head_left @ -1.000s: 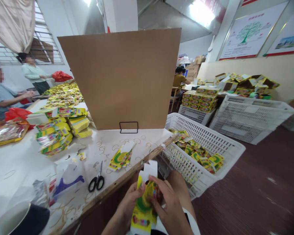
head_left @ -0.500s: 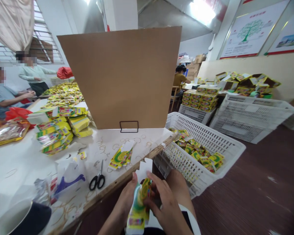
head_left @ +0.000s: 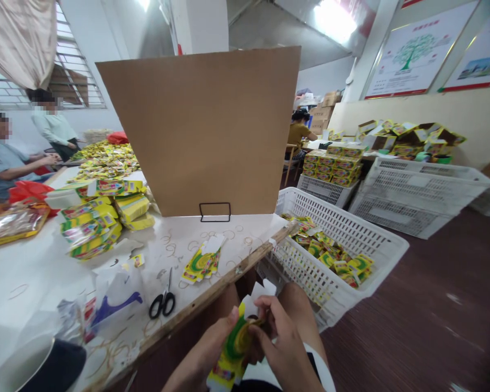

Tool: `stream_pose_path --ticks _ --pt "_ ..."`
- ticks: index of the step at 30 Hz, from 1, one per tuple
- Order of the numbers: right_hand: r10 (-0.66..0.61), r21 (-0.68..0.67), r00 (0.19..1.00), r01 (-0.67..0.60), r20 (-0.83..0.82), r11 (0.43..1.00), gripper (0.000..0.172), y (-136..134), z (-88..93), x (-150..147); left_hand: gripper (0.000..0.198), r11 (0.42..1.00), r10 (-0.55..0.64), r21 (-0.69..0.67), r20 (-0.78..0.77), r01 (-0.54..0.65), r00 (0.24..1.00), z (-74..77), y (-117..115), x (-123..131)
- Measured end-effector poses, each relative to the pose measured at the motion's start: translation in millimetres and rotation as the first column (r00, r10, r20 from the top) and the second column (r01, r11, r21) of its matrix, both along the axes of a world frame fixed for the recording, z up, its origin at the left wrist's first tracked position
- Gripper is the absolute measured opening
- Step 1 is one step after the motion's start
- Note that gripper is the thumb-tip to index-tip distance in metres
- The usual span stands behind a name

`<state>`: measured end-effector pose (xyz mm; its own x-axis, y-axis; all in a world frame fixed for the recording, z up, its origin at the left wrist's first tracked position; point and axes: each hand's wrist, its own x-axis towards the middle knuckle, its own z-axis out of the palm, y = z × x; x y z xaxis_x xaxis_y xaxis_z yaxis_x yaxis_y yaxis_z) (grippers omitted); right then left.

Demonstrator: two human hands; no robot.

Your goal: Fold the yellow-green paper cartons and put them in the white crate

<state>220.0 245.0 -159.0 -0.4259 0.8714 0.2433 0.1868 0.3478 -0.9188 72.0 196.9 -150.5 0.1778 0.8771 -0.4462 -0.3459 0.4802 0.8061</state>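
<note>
Left hand [head_left: 218, 333]: gripping yellow box [head_left: 237, 340].
Right hand [head_left: 281, 330]: fingers pinching its far end.
White flap [head_left: 260, 292]: avoid creasing; grip lightly.

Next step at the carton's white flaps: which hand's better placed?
Right hand, probably: its fingers are by the white flaps at the carton's upper end. The left hand grips the carton's side lower down, steadying it.

My right fingers [head_left: 276, 311] hide part of the yellow carton [head_left: 232, 344]; the bottom edge crops a dark-sided container [head_left: 60, 362]; I can't read the tree poster [head_left: 421, 53]'s smallest print.
</note>
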Motion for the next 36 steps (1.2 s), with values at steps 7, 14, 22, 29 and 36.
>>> stream_pose_path --ticks 7,14,22,29,36 --pt "0.059 0.082 0.998 -0.058 -0.011 0.995 0.009 5.3 12.2 5.7 0.072 0.997 0.052 -0.058 0.157 -0.044 0.986 14.8 -5.8 7.8" --pt "0.099 0.203 0.995 -0.100 0.013 0.974 0.007 6.8 22.3 10.8 0.060 0.968 0.233 0.101 -0.008 -0.231 0.972 10.7 1.2 10.1" --pt "0.091 -0.059 0.992 -0.096 -0.083 0.994 0.032 6.6 8.0 -1.0 0.046 0.865 0.391 0.413 -0.197 -0.286 0.899 10.9 9.2 11.8" --pt "-0.022 -0.181 0.997 0.009 -0.071 0.983 0.030 10.4 -5.7 0.5 0.039 0.836 0.357 0.534 -0.353 -0.128 0.865 -0.2 11.2 11.9" --pt "-0.043 0.015 0.980 0.046 -0.195 0.999 0.045 14.3 20.4 11.5 0.078 0.866 0.160 0.501 -0.268 -0.004 0.950 14.5 3.8 -4.0"
